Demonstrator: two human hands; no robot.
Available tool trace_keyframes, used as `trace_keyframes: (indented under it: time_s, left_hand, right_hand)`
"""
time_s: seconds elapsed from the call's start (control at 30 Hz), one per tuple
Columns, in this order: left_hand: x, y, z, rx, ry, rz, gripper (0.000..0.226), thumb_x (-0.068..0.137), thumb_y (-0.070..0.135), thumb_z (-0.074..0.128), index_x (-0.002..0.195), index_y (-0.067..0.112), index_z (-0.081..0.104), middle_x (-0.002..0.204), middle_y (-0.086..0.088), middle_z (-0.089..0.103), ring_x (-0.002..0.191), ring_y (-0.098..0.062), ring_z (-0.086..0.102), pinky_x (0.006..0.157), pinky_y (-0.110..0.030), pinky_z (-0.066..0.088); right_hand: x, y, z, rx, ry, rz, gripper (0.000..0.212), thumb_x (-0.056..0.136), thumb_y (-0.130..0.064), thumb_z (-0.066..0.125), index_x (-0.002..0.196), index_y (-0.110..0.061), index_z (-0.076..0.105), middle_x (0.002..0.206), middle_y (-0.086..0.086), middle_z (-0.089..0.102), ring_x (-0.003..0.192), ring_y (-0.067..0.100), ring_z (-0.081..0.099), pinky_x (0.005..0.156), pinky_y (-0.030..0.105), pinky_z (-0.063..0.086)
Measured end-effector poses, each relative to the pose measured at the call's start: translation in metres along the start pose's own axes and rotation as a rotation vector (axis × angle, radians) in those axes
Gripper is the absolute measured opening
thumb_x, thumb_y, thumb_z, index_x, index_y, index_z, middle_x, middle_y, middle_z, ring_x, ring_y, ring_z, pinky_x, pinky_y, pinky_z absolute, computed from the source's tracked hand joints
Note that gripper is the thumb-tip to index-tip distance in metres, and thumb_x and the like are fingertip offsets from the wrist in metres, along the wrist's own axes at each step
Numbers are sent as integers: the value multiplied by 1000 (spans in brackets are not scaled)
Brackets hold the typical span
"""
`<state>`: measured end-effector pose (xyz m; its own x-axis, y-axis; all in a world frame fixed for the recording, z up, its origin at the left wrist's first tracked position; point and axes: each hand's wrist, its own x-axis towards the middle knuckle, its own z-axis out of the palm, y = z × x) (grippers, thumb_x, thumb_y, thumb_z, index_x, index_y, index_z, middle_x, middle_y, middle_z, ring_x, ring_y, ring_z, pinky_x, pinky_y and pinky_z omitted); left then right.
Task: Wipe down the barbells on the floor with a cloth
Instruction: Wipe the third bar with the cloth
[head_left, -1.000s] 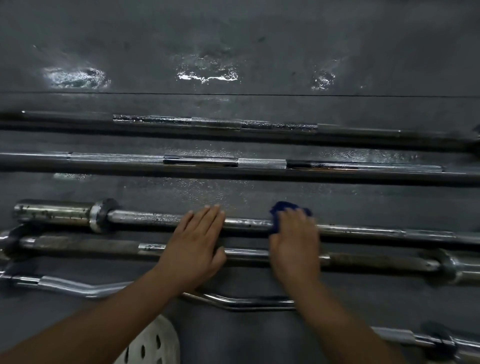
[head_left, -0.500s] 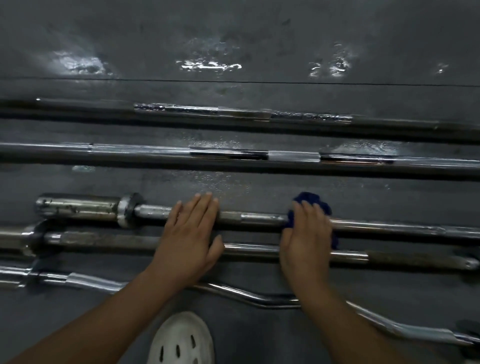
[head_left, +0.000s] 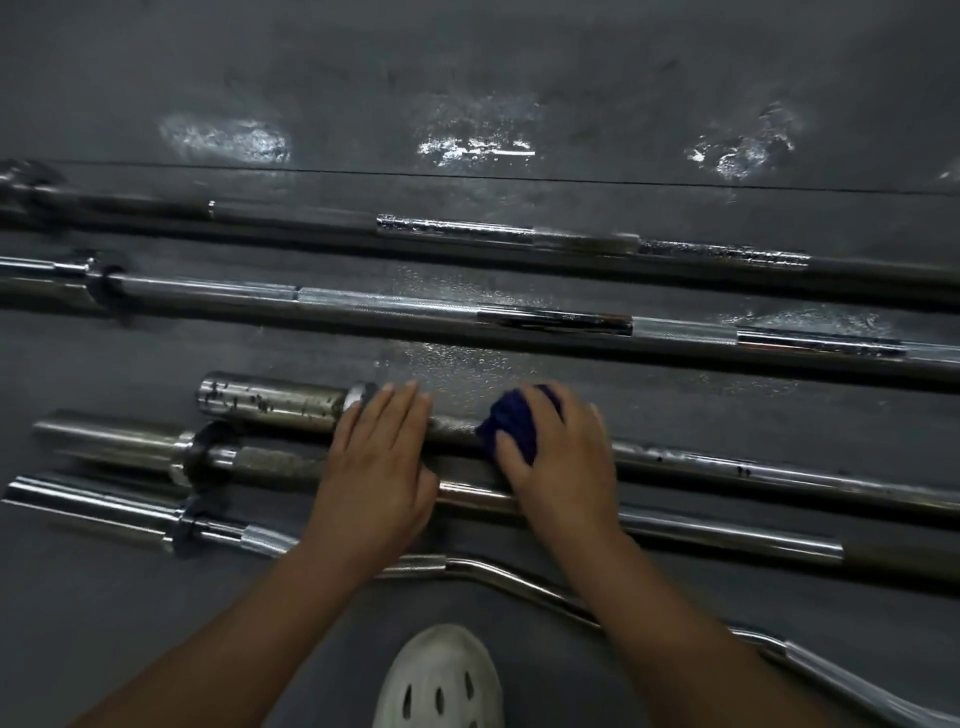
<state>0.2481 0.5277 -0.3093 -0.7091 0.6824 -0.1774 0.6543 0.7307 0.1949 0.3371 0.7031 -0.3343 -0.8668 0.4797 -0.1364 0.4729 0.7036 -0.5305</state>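
Wiping in hand: right hand (head_left: 558, 457) presses a bunched blue cloth (head_left: 514, 423) onto the shaft of the third barbell (head_left: 727, 467) from the top, fingers curled over it; left hand (head_left: 376, 467) lies flat, fingers straight, steadying the same bar by its collar. Five bars lie side by side on the floor (head_left: 467, 62). Next move likely calls for sliding the cloth along the shaft under firm pressure; no containers in view.

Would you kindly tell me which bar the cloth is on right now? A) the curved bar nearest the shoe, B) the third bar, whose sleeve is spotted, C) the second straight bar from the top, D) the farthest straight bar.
B: the right hand grips the blue cloth on the third bar, right of its spotted sleeve; the left hand rests flat beside it.
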Motion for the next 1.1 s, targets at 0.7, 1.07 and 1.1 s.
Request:
trace_keyframes:
  time_s: [0.7, 1.07, 1.1]
  left_hand:
    - [13, 71, 23, -21, -132, 211, 68, 81, 40, 44, 143, 14, 50, 151, -12, 45, 140, -31, 40, 116, -50, 27]
    - [27, 126, 32, 63, -164, 360, 68, 81, 43, 48, 143, 15, 51, 150, -9, 47, 136, -29, 46, 113, -46, 26]
    - [27, 126, 32, 76, -165, 360, 68, 81, 43, 48, 142, 14, 51, 151, -9, 47, 136, -29, 46, 113, -46, 26]
  right_hand:
    - [-45, 162, -91, -496, 1, -7, 75, 62, -14, 84, 131, -16, 56, 118, 13, 65, 100, 35, 61, 93, 48, 45]
    - [-42, 123, -71, -230, -14, -130, 53, 81, -22, 64, 133, -15, 56, 134, 8, 56, 122, 25, 51, 114, 42, 31]
    - [-46, 144, -83, -241, -4, -111, 54, 78, -17, 63, 131, -15, 57, 132, 7, 56, 118, 26, 52, 113, 40, 32]
